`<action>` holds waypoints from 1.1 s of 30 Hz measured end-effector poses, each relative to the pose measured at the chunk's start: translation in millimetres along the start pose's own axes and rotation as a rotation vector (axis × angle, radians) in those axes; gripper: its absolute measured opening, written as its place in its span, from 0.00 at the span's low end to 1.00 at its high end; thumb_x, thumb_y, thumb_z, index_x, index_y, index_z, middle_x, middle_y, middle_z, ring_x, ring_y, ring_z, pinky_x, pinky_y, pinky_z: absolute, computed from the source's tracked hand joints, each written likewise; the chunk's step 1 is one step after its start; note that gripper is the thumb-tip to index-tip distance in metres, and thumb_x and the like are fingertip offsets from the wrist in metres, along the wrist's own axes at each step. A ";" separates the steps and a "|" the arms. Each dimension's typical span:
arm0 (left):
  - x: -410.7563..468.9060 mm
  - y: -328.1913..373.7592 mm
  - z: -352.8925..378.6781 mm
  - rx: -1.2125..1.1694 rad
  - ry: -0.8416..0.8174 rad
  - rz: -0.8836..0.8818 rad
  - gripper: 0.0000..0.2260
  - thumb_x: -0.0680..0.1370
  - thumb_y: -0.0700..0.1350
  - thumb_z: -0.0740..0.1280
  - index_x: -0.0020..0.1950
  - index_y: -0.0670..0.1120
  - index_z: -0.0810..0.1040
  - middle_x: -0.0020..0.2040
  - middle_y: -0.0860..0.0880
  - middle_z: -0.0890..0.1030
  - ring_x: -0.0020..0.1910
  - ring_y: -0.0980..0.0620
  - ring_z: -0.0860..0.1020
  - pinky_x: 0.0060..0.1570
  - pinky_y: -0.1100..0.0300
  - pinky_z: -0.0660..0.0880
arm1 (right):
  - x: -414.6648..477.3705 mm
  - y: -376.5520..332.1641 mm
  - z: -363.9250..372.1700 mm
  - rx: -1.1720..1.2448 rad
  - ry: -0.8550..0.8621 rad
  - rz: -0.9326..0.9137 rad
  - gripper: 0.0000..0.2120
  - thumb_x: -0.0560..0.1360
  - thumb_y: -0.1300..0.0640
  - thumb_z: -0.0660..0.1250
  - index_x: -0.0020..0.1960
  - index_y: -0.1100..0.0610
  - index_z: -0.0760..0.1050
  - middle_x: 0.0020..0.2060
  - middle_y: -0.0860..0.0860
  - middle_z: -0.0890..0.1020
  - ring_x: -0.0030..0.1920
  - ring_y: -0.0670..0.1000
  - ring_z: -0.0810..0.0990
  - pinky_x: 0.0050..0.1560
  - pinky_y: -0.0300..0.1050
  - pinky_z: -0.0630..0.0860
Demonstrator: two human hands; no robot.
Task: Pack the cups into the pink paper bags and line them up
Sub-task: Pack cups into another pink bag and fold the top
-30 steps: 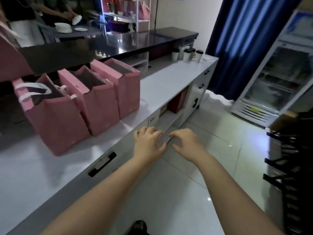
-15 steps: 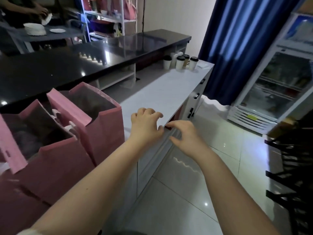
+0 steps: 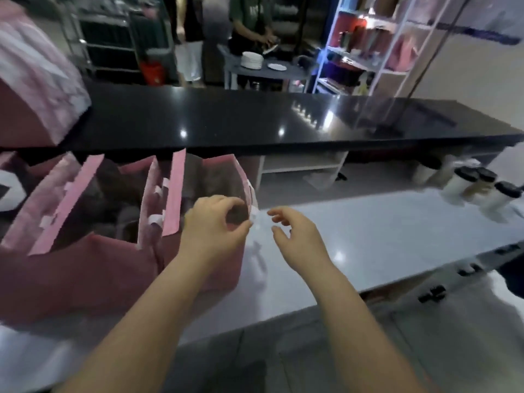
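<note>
Atop counter point(image 3: 382, 236), pink bags point(image 3: 85, 279) (contents blurred); left hand point(image 3: 211, 225)'s grip unclear, right hand point(image 3: 297, 242) slack.

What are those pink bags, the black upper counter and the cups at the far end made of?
Pink bags: paper, matte, judging by the stiff creased walls and folded rims. Black counter: polished stone or a glossy laminate. It mirrors the lights sharply, but I cannot tell which. Cups: likely paper, white, with black lids, probably plastic. They are blurred.
</note>
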State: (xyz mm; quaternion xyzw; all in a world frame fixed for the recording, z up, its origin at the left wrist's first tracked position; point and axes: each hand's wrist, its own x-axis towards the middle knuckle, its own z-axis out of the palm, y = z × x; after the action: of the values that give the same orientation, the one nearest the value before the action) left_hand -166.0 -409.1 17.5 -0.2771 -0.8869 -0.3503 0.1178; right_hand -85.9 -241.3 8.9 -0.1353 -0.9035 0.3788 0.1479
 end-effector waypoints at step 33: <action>-24.3 26.1 63.6 -0.435 0.228 -0.261 0.18 0.78 0.39 0.67 0.64 0.58 0.76 0.60 0.57 0.78 0.58 0.61 0.76 0.55 0.65 0.76 | -3.9 117.0 -68.8 -0.219 0.269 -0.294 0.30 0.69 0.56 0.77 0.69 0.47 0.71 0.73 0.52 0.66 0.74 0.58 0.56 0.72 0.58 0.56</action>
State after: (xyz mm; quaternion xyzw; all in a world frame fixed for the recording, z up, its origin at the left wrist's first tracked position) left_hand -132.1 -359.7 -23.9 -0.1383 -0.8001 -0.5735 0.1086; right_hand -41.4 -119.2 -30.5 -0.0669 -0.9213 0.2316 0.3052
